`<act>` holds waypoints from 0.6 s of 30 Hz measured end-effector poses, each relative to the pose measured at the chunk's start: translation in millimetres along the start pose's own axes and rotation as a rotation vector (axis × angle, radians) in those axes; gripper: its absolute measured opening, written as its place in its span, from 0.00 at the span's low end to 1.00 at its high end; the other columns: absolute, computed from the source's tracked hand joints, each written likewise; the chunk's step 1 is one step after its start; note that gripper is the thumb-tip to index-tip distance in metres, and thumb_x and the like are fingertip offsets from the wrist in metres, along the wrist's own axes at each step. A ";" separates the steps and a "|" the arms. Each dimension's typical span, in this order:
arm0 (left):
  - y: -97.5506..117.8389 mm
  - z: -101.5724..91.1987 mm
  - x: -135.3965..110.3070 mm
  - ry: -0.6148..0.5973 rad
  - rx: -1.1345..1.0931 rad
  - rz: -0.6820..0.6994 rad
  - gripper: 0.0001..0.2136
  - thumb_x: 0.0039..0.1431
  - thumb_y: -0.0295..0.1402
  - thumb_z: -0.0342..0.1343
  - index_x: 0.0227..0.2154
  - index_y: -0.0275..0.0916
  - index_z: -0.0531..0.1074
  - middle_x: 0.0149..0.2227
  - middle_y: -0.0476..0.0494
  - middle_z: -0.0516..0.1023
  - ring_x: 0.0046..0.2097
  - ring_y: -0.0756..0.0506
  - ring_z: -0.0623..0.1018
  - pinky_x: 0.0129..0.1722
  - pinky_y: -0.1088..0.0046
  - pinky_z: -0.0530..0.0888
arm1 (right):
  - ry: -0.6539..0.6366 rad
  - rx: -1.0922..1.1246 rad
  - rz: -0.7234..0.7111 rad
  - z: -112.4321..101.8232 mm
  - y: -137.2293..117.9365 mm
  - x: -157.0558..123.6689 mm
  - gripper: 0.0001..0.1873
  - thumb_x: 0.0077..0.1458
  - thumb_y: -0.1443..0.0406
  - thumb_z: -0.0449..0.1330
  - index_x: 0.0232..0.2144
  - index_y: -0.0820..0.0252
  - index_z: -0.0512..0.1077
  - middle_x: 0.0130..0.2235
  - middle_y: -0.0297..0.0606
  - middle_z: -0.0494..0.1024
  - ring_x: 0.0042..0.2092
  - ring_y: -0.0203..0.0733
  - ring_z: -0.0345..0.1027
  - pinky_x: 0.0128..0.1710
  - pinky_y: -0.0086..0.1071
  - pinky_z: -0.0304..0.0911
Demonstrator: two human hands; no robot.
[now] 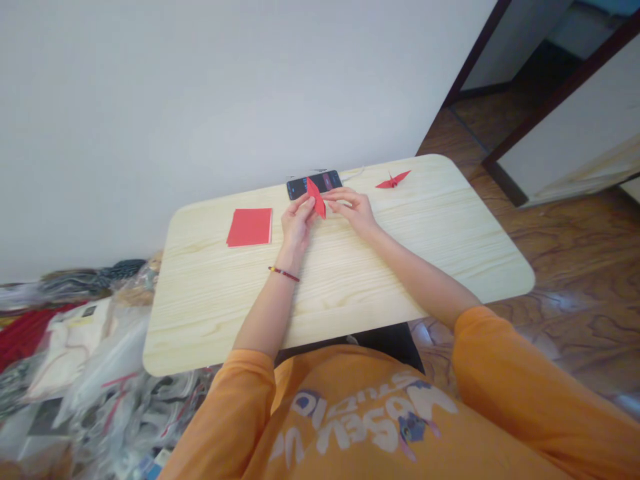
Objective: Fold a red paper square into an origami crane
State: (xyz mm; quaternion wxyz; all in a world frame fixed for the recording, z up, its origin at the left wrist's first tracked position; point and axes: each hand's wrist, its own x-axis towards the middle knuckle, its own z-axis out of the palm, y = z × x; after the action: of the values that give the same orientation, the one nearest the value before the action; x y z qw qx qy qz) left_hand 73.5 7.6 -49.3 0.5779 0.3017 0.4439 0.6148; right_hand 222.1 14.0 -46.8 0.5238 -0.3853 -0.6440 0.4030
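A piece of red origami paper (pixel 317 199), folded into a narrow pointed shape, is held above the table. My left hand (pixel 299 219) pinches it from the left side, with the thumb lying on its face. My right hand (pixel 354 208) is close by on the right. Its index finger and thumb are stretched toward the paper's right edge with a gap between them; whether the fingertips touch the paper is hard to make out. A finished red paper crane (pixel 393 180) with spread wings sits at the back right of the table.
A stack of square red paper (pixel 249 227) lies left of my hands on the pale wooden table (pixel 210 293). Behind my hands is a phone (pixel 299 187) with a white cable (pixel 355 175). Plastic-wrapped goods (pixel 115 353) crowd the floor at left. A wall (pixel 225 100) borders the back.
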 end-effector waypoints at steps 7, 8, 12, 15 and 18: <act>-0.2 5.4 -5.9 0.051 0.221 0.168 0.16 0.43 0.40 0.68 0.35 0.38 0.78 0.33 0.43 0.82 0.39 0.45 0.81 0.35 0.74 0.74 | -0.093 0.292 0.387 5.9 -0.1 0.5 0.22 0.35 0.50 0.71 0.23 0.62 0.75 0.25 0.35 0.77 0.26 0.34 0.68 0.30 0.30 0.67; -0.9 5.7 -5.9 0.049 0.231 0.185 0.16 0.43 0.40 0.69 0.34 0.38 0.78 0.32 0.43 0.82 0.38 0.45 0.81 0.33 0.75 0.74 | -0.105 0.295 0.397 6.0 0.6 0.2 0.21 0.35 0.50 0.72 0.22 0.62 0.74 0.23 0.34 0.76 0.25 0.33 0.67 0.30 0.30 0.67; -2.4 5.6 -4.2 0.005 0.188 0.198 0.18 0.40 0.41 0.69 0.33 0.36 0.77 0.27 0.45 0.81 0.29 0.49 0.79 0.32 0.75 0.74 | -0.099 0.291 0.412 4.7 2.0 0.2 0.22 0.32 0.51 0.72 0.21 0.63 0.74 0.22 0.34 0.76 0.24 0.31 0.66 0.29 0.29 0.65; -1.0 4.0 -3.4 -0.033 0.201 0.170 0.20 0.37 0.41 0.71 0.33 0.36 0.77 0.26 0.46 0.81 0.28 0.49 0.79 0.33 0.74 0.75 | -0.090 0.276 0.433 3.2 -0.2 1.0 0.22 0.30 0.52 0.73 0.20 0.63 0.74 0.21 0.34 0.76 0.24 0.31 0.65 0.29 0.28 0.64; 1.2 2.2 -3.8 -0.060 0.233 0.161 0.22 0.34 0.41 0.72 0.33 0.36 0.77 0.28 0.45 0.82 0.29 0.48 0.80 0.34 0.73 0.76 | -0.098 0.266 0.453 2.4 -3.9 1.5 0.21 0.29 0.53 0.73 0.19 0.64 0.74 0.19 0.33 0.74 0.23 0.31 0.64 0.28 0.28 0.63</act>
State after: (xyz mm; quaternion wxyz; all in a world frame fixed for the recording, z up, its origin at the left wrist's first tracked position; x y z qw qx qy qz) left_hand 75.4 4.4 -46.7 0.5008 0.4195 0.4693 0.5941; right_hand 219.2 13.6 -42.9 0.4346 -0.4275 -0.5073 0.6091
